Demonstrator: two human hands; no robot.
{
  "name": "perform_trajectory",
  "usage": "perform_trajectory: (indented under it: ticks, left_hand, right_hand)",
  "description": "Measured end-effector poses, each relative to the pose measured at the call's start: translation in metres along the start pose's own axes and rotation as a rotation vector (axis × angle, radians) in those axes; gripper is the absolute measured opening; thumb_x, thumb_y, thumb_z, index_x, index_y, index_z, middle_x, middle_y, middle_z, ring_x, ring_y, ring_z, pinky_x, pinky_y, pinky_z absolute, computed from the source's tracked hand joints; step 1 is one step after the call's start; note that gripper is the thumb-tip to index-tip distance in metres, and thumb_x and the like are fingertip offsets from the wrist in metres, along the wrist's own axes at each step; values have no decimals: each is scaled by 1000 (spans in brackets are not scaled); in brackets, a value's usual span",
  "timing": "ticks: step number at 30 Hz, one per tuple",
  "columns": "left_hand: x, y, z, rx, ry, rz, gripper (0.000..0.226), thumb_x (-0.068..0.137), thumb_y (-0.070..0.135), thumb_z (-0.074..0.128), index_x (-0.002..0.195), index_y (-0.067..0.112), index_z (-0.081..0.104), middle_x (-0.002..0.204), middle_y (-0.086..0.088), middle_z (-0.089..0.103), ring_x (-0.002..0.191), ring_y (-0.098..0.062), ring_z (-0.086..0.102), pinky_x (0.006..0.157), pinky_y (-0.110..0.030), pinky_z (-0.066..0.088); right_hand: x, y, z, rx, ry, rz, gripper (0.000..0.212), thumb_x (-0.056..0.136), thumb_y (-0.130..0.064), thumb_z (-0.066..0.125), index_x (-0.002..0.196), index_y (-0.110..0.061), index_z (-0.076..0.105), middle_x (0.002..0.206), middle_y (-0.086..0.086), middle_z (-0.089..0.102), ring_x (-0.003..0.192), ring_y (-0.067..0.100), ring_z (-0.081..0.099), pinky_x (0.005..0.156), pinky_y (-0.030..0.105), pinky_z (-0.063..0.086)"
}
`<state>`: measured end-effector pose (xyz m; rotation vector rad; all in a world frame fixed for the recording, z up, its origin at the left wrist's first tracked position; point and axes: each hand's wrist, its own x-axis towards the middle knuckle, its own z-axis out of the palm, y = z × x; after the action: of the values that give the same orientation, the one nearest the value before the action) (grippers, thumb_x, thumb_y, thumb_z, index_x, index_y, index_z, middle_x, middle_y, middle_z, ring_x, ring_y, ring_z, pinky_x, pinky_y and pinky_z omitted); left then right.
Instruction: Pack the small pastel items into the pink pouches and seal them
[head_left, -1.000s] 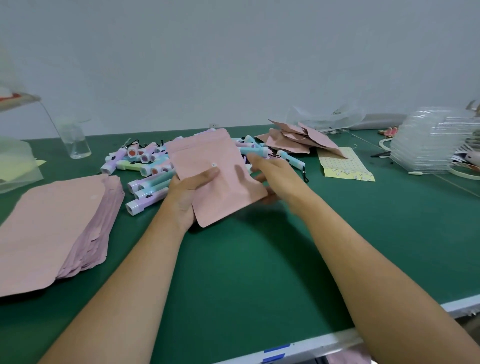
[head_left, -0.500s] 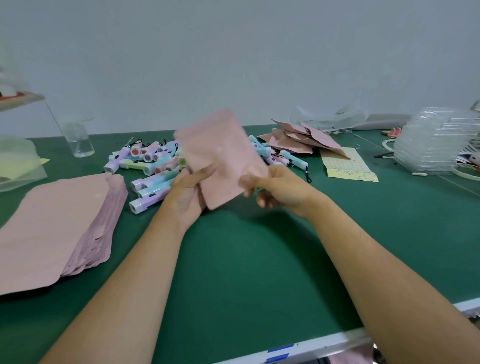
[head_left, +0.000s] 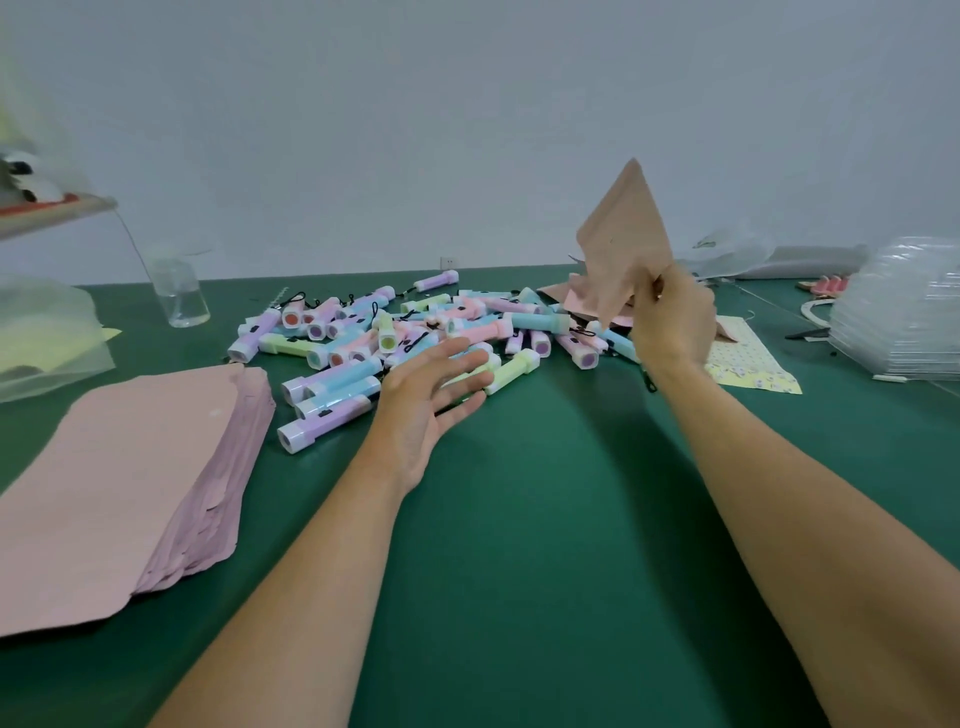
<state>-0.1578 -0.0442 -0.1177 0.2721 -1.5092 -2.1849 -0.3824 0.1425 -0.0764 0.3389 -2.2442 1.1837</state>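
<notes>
Mat (head_left: 519, 545): R hand (head_left: 672, 317) pinches pouch (head_left: 618, 249) aloft; L hand (head_left: 426, 395) by pile (head_left: 483, 328) edge.

The flat matte pink pouch (head_left: 623, 249) has left the left grip (head_left: 431, 395) and risen toward the tabletop's far right edge, pinched by the right grip (head_left: 675, 317) alone. The left grip, fingers now straight, has dropped beside the pile of small pastel plastic cylinders (head_left: 363, 332).
</notes>
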Motion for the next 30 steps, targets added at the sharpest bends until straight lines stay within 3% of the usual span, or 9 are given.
perform_trajectory:
  ticks: [4,9,11,15,17,19,23,26,30]
  left_hand:
    - [2,-1,0,17,23,4,28,98,17,70,125,14,73,118,-12,78,102,-27,77,92,-39,62]
    - [4,-1,1,10,30,-1,26,99,14,67,125,13,73,114,-12,79,99,-26,78,89,-37,63]
    - [3,-1,1,2,29,-5,26,99,14,68,124,13,73,114,-11,79,97,-25,77,89,-36,63]
    - [2,1,1,-21,29,-14,26,99,13,68,125,13,73,112,-11,79,93,-24,77,88,-36,63]
    - [1,1,2,-17,34,-15,26,99,12,68,124,13,73,109,-10,80,91,-23,76,87,-35,63]
    - [-1,2,4,-12,45,-18,26,99,11,67,123,13,74,107,-9,80,88,-21,75,86,-35,63]
    - [-1,4,4,-14,58,-23,23,100,10,66,121,13,75,105,-9,80,84,-20,74,85,-35,63]
    - [-2,5,7,14,68,-22,22,100,10,66,120,12,74,101,-9,80,82,-20,73,83,-35,64]
    - [-8,4,14,183,99,56,17,100,11,65,113,15,76,97,-4,80,89,-19,73,87,-35,64]
  right_hand:
    - [24,-3,17,-40,38,-10,29,104,-22,48,76,-28,47,65,-10,47,60,21,46,52,33,33]
    - [47,-5,40,134,-138,190,21,104,-18,49,90,-8,61,94,13,71,78,31,70,70,42,55]
    - [50,0,45,201,-169,349,24,105,-17,50,93,-2,64,89,18,72,75,32,73,80,48,62]
    - [47,8,43,312,-181,477,24,103,-17,54,95,1,67,79,18,73,47,20,69,56,35,63]
    - [43,6,38,296,-157,438,29,102,-23,58,80,-4,59,71,11,67,35,9,62,38,19,50]
    - [37,2,29,262,-135,394,38,104,-32,53,76,-6,52,68,6,60,30,2,54,33,17,43]
    - [16,-2,9,265,-114,353,38,105,-34,40,108,-3,61,97,14,71,63,21,72,68,38,59]
    - [-15,2,1,252,-83,314,27,102,-23,43,118,-11,62,115,13,68,90,30,67,79,37,54]
    - [-62,-4,0,178,-171,251,28,99,-20,51,123,-14,64,114,11,70,90,23,58,79,28,41]
